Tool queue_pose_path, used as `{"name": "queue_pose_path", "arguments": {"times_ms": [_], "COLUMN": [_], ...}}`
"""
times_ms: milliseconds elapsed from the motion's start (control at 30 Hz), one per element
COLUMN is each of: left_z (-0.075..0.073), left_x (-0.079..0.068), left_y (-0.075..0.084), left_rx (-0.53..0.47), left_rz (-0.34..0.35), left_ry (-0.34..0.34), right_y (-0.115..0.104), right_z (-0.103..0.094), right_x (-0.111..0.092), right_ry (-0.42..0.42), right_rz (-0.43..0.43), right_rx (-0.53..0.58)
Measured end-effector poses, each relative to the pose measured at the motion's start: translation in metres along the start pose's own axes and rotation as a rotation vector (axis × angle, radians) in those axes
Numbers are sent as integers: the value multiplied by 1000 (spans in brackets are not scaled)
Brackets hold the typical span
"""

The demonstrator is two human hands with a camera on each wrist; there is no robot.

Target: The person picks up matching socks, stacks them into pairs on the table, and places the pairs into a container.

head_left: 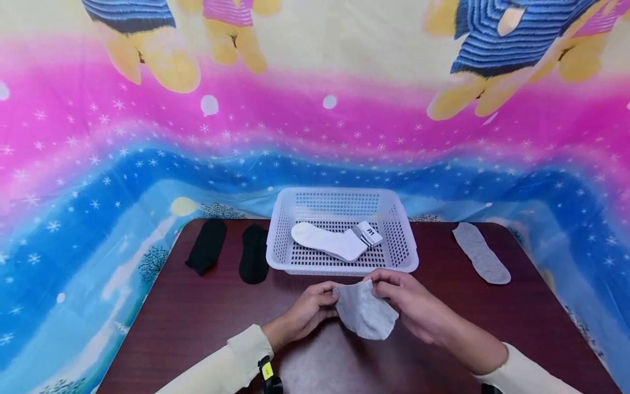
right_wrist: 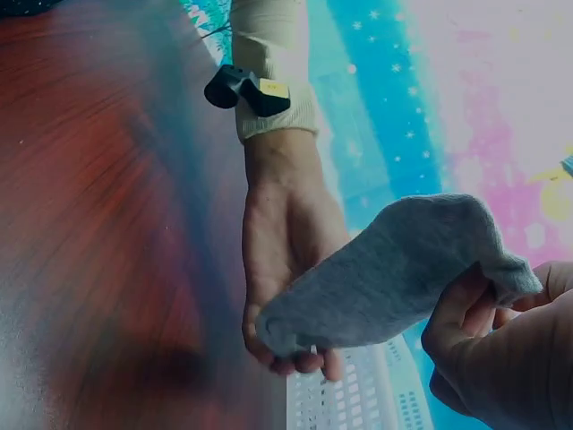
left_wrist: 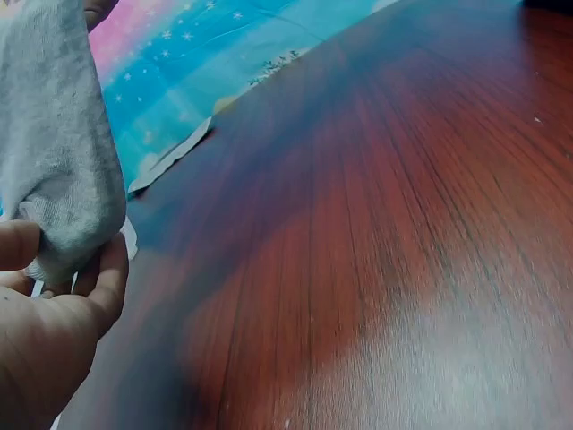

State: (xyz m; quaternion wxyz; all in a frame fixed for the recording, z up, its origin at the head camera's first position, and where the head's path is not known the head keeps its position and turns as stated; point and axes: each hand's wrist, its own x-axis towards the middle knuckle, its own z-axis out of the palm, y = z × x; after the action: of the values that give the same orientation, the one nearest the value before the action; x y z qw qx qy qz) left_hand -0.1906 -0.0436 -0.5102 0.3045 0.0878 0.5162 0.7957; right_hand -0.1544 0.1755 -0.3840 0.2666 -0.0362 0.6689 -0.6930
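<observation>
A light grey sock (head_left: 366, 311) hangs between my two hands, above the table in front of the basket. My left hand (head_left: 311, 311) pinches its toe end between thumb and fingers, as the left wrist view shows with the grey sock (left_wrist: 63, 134) stretched upward. At the other end, my right hand (head_left: 413, 303) grips the cuff; in the right wrist view the sock (right_wrist: 367, 278) slants down from those fingers toward the left hand (right_wrist: 291, 242). Beyond them, a white sock (head_left: 327, 241) with black stripes on its cuff lies in the white plastic basket (head_left: 342, 268).
Two black socks, one farther left (head_left: 206, 246) and one beside the basket (head_left: 254, 254), lie on the dark red-brown table (head_left: 206, 328). A second grey sock (head_left: 481, 253) lies at the right. Behind the table hangs a colourful cloth (head_left: 315, 137) with printed bears.
</observation>
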Motion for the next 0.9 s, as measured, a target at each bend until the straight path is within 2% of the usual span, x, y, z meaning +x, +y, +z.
{"name": "queue_pose_path", "arguments": {"times_ms": [233, 367, 533, 633, 900], "left_z": [-8, -15, -22, -23, -22], "left_x": [-9, -18, -26, -29, -28], "left_y": [3, 8, 11, 10, 6], "left_rx": [89, 184, 325, 351, 392], "left_rz": [2, 19, 44, 45, 64], "left_ry": [95, 132, 254, 293, 336], "right_y": [10, 21, 40, 53, 93], "right_z": [-13, -25, -41, -50, -66], "right_x": [3, 5, 8, 12, 34], "right_ry": [70, 103, 105, 128, 228], "right_rz": [-15, 34, 91, 85, 71], "right_rx": [-62, -121, -128, -157, -238]}}
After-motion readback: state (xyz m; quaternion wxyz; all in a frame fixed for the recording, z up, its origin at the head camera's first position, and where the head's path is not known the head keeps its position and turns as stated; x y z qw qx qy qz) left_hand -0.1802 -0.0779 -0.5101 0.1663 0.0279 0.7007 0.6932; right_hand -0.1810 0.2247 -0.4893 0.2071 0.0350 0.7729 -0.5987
